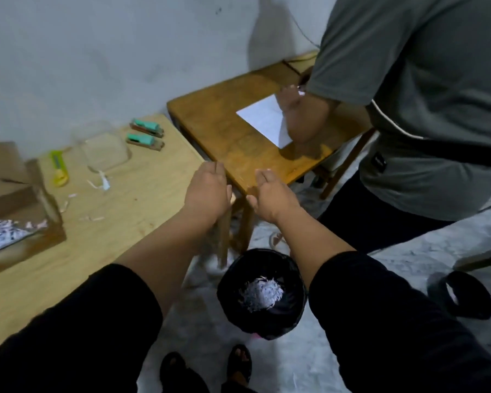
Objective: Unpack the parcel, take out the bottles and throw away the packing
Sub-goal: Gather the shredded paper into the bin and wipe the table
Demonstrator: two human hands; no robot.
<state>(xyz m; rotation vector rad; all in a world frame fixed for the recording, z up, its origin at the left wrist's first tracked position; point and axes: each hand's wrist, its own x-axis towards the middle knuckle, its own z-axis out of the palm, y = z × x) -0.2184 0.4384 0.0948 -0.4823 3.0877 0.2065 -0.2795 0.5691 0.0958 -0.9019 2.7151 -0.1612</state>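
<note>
Left hand (207, 191) and right hand (272, 195) out over gap between tables, palms facing, fingers loosely spread, holding nothing. Black-lined bin (262, 293) on floor at 6 o'clock from hands, wad of shredded paper (262, 293) inside. Cardboard parcel (14, 205) at 9 o'clock on light table (119, 222), flaps up, more shred showing in it. Yellow cutter (59, 170), clear plastic tray (105, 150), two green-topped items (145, 134) at 10–11 o'clock; whether bottles, cannot tell. Second person (425, 109) at 1–2 o'clock, hand on white sheet (265, 120) on darker table (224, 123).

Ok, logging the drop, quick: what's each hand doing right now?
Left hand: open, holding nothing.
Right hand: open, holding nothing.
</note>
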